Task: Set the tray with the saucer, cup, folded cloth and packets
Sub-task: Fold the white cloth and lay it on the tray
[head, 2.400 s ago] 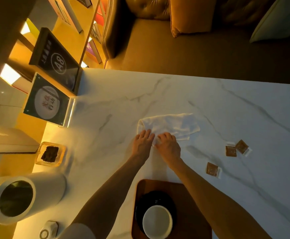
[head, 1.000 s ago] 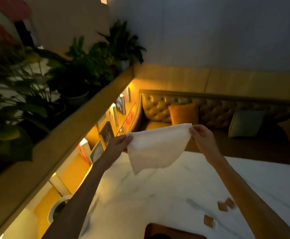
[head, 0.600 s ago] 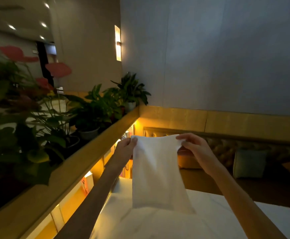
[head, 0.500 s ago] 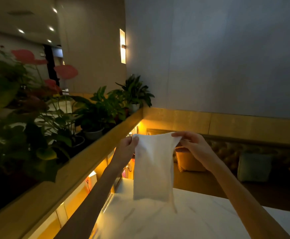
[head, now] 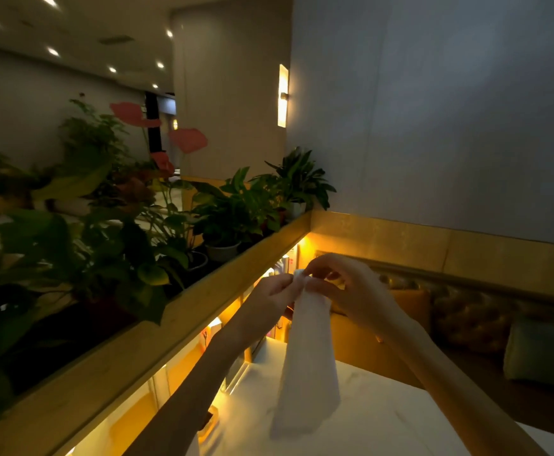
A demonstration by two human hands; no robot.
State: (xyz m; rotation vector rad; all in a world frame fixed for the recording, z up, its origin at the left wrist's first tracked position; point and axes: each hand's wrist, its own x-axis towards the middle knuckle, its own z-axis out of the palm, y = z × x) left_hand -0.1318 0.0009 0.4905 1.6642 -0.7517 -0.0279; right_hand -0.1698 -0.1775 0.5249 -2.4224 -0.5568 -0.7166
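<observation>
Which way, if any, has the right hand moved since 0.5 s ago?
Yes: right hand went left, off the cushion toward the corner, meeting left hand on cloth.

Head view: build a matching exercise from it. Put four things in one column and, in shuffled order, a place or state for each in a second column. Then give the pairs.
Things:
1. cloth
2. wall lamp
3. potted plants
4. pale cushion

Places or states:
A. on the sofa at the right
B. lit, mounted on the wall
C. hanging down over the table, pinched at its top by the left hand and the right hand
D. in a row along the wooden ledge

Pairs: 1-C, 2-B, 3-D, 4-A
</observation>
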